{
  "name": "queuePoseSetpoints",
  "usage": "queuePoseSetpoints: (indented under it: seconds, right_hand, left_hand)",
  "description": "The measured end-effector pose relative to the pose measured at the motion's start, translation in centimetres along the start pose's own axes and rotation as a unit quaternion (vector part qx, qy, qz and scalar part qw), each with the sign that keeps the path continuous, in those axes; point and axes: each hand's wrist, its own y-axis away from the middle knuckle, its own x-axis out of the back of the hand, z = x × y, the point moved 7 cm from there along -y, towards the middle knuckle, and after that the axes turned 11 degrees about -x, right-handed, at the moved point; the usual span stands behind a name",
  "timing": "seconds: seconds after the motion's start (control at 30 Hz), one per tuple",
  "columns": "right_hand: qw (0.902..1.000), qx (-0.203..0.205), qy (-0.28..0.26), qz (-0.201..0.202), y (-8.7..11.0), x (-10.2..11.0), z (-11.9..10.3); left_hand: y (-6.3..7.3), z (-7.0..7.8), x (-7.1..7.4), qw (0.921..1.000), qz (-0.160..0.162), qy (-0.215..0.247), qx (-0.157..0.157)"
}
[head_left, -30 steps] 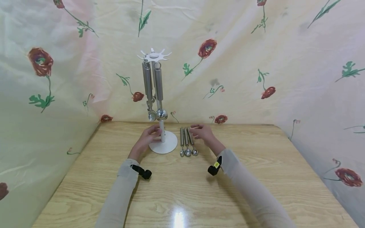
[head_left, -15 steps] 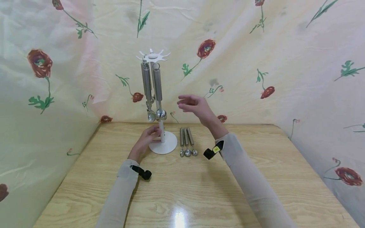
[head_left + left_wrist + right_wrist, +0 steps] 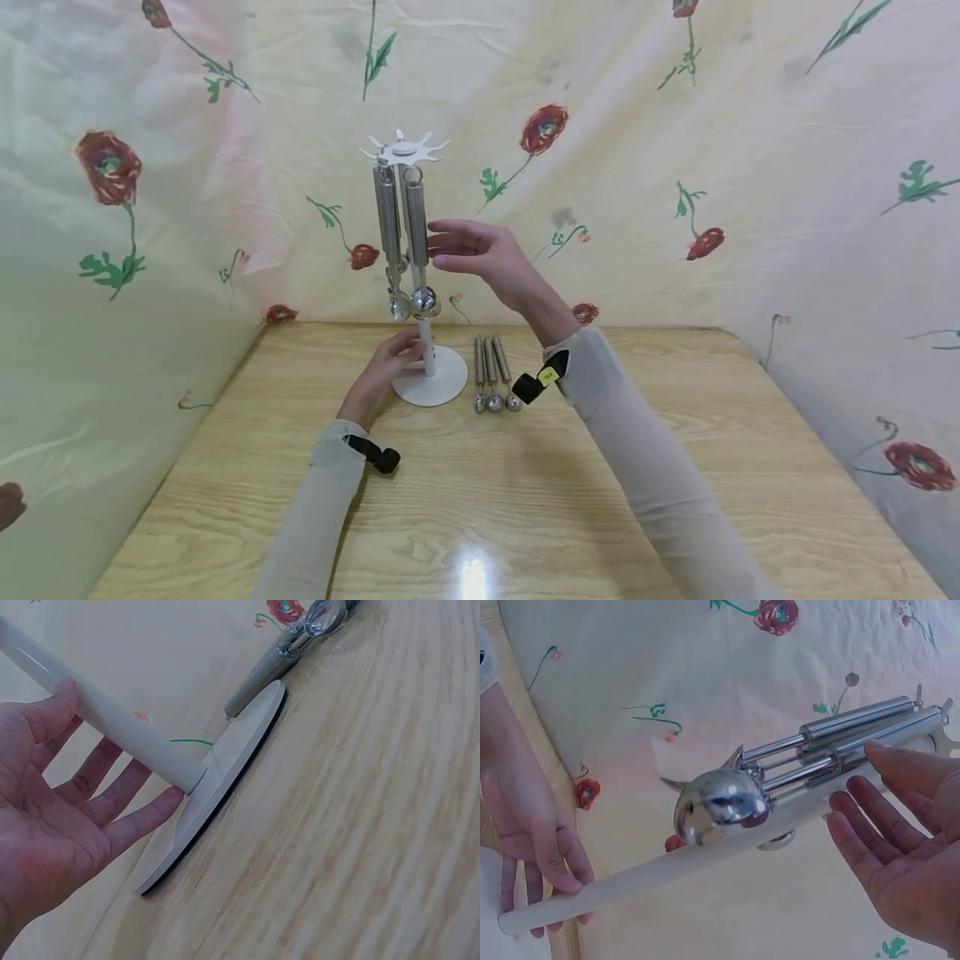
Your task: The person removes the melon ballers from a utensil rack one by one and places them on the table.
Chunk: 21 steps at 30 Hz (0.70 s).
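Observation:
A white stand [image 3: 442, 389] with a round base and a hooked top holds several hanging metal utensils, one of them a scoop [image 3: 416, 221] with a round bowl. My left hand [image 3: 386, 367] holds the pole low down, thumb in front and fingers behind, as the left wrist view shows. My right hand [image 3: 483, 254] is raised beside the hanging scoop's handle. Its fingers are loosely bent, not closed round it. In the right wrist view the thumb overlaps the handle [image 3: 900, 731]; whether it touches, I cannot tell.
Three small metal scoops [image 3: 491, 375] lie side by side on the wooden table [image 3: 420, 500], just right of the stand's base. Flower-printed cloth [image 3: 630, 167] hangs behind the table and along both sides.
My right hand has left the scoops lying on the table, risen, and moved left to the hanging scoop's handle. My left hand stays on the pole.

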Motion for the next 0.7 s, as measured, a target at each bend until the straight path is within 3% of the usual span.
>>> queuePoseSetpoints:
  seconds: [0.7]
  right_hand:
    - [0.9988,-0.018,-0.041,-0.022,-1.3,-1.5,0.1]
  left_hand:
    - [0.0,-0.1,0.1,0.9999,-0.006,-0.003,-0.015]
